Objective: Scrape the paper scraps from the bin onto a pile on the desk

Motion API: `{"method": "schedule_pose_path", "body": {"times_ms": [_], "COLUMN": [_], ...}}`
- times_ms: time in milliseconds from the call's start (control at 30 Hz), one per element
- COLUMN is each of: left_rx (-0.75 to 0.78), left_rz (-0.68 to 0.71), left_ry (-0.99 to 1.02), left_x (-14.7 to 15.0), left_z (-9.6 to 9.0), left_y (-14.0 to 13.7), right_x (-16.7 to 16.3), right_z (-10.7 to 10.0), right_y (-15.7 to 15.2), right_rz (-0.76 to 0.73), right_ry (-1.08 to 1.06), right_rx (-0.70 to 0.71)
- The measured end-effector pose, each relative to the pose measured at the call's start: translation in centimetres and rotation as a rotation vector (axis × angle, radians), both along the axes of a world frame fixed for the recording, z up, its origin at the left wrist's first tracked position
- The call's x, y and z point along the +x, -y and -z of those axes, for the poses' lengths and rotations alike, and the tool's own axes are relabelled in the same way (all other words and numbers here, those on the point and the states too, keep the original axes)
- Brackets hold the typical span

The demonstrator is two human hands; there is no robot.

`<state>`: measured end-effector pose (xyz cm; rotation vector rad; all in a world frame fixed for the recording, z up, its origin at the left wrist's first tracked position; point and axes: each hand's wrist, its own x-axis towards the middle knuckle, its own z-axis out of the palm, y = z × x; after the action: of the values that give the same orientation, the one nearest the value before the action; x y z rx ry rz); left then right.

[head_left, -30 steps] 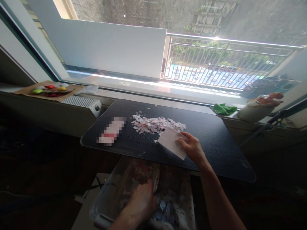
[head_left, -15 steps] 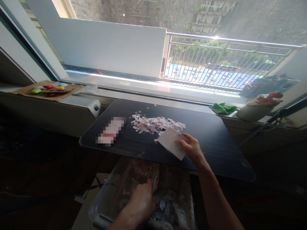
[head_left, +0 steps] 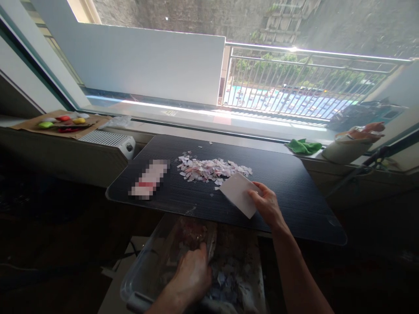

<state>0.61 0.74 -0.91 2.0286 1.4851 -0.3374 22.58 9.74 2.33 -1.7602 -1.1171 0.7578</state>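
Observation:
My right hand (head_left: 266, 203) grips a white card (head_left: 238, 192) by its right edge, tilted over the dark table (head_left: 284, 183). Just beyond the card's upper left edge lies a loose pile of small torn paper scraps (head_left: 212, 169). Below the table's near edge, my left hand (head_left: 193, 270) is closed over a clear plastic bin (head_left: 131, 266). What its fingers hold is hidden in shadow. More paper scraps (head_left: 229, 279) lie to the right of that hand, low and dim.
A blurred-out pink and red item (head_left: 150, 179) lies at the table's left. Along the sill are a green cloth (head_left: 303, 147), a pale pot (head_left: 347, 146), and brown paper (head_left: 29, 124) with coloured lumps. A white heater (head_left: 111, 141) stands left of the table.
My right hand and the card have shifted slightly to the right, away from a few stray scraps near the pile. My left hand has stayed almost in place.

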Motion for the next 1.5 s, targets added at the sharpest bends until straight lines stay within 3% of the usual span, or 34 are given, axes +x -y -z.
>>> {"method": "schedule_pose_path", "body": {"times_ms": [100,300,500,900,1100,1500], "left_rx": [-0.004,0.01,-0.013,-0.087,-0.052,-0.056], "left_rz": [-0.004,-0.006,-0.013,-0.005,-0.022,-0.018], "left_ry": [0.007,0.011,0.007,-0.027,-0.003,-0.011], "left_x": [-0.1,-0.2,-0.1,0.0,0.0,0.0], "left_z": [0.1,0.2,0.0,-1.0,-0.9,-0.7], "left_y": [0.1,0.1,0.0,-0.3,-0.1,-0.1], "right_x": [0.0,-0.1,-1.3,-1.5,-1.3,-1.4], "right_z": [-0.2,0.5,0.5,0.6,0.5,0.7], "right_y": [0.1,-0.1,-0.3,0.0,-0.1,0.1], "right_rz": [-0.044,0.014,-0.085,-0.11,-0.074,-0.105], "right_ry": [-0.03,-0.019,-0.265,-0.098,-0.042,-0.105], "right_rx": [-0.01,0.008,-0.032,-0.044,-0.024,-0.044]}}
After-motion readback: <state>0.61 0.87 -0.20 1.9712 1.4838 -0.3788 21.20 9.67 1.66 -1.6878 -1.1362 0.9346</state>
